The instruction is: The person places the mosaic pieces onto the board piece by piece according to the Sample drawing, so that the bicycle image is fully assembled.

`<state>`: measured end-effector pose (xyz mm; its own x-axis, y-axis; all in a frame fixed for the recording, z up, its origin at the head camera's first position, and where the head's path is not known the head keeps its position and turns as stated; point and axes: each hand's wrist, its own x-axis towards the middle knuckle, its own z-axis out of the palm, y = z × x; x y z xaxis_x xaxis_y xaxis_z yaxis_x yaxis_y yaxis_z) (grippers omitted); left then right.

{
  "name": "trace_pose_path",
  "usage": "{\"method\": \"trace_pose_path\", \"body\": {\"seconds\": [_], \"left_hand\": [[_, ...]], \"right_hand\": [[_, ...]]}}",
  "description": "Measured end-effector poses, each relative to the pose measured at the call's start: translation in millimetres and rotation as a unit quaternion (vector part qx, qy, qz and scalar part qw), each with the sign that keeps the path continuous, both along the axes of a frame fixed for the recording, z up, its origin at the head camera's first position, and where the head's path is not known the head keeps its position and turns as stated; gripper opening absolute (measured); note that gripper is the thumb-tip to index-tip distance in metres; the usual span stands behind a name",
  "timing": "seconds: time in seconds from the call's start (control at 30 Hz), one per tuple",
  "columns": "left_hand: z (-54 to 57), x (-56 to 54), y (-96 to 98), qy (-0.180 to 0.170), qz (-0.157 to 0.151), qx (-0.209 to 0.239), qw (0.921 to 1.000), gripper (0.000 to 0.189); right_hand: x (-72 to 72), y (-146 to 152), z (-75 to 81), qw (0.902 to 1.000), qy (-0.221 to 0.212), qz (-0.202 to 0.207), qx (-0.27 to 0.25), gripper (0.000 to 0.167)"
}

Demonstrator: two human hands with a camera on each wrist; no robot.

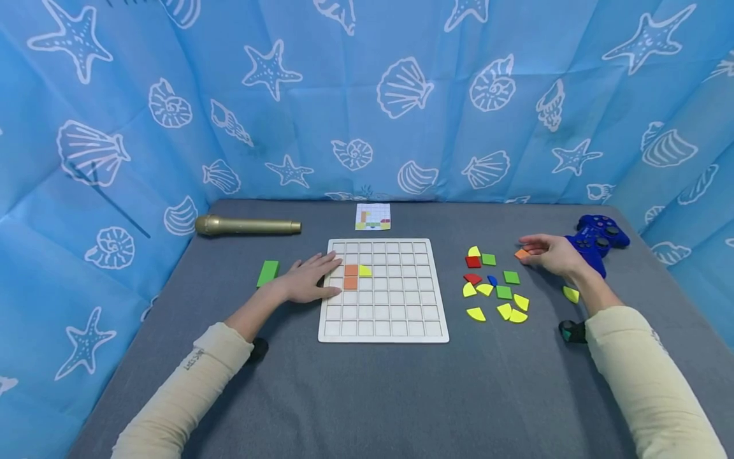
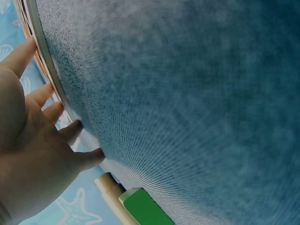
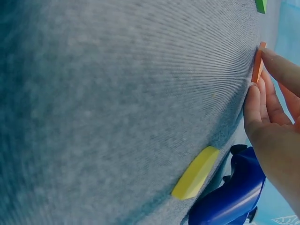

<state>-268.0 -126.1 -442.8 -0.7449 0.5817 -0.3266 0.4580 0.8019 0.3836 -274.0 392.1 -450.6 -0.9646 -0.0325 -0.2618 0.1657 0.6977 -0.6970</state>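
My left hand (image 1: 306, 279) rests with spread fingers on the left edge of a white grid board (image 1: 383, 336). In the board's upper left cells lie orange square tiles (image 1: 350, 283) and a yellow quarter-circle tile (image 1: 365, 271). Over to the right, my right hand (image 1: 556, 256) pinches an orange tile (image 3: 258, 63) between thumb and fingers, close over the cloth. Beside that hand are loose red, green, blue and yellow tiles, among them a green square (image 1: 511, 277) and a red square (image 1: 473, 262). A lone yellow tile (image 3: 195, 174) lies below the right hand.
A blue game controller (image 1: 596, 239) sits just behind the right hand. A green block (image 1: 267, 273) lies left of the left hand, with a gold microphone-like stick (image 1: 248, 226) farther back. Behind the board is a small printed pattern card (image 1: 373, 217). A blue shell-print curtain (image 1: 367, 95) borders the table.
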Motion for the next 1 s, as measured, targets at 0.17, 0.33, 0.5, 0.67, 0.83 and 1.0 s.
{"method": "trace_pose_path", "body": {"seconds": [0.17,0.33,0.5,0.67,0.83,1.0], "left_hand": [[-1.0,0.0,-0.3,0.001,0.0,0.003,1.0,0.074],[-2.0,-0.6,-0.6,0.002,0.001,0.004,1.0,0.074],[-2.7,-0.3,-0.3,0.002,0.003,0.0,1.0,0.074],[-4.7,0.3,-0.7,0.004,0.002,0.0,1.0,0.074],[-4.9,-0.1,-1.3,0.007,0.001,0.0,1.0,0.074],[-3.3,0.1,-1.3,0.005,-0.001,0.001,1.0,0.074]], "right_hand": [[-0.2,0.8,-2.3,1.0,0.006,0.003,0.004,0.051],[-0.3,1.4,-5.9,0.9999,0.013,-0.001,0.004,0.051],[-0.7,2.3,-8.2,0.9996,0.023,-0.007,0.01,0.051],[0.9,4.1,-7.8,0.9994,0.017,-0.011,0.027,0.05],[3.3,4.7,-4.7,0.999,0.014,-0.018,0.037,0.049],[4.3,6.4,-5.1,0.9977,0.019,-0.048,0.045,0.047]]}}
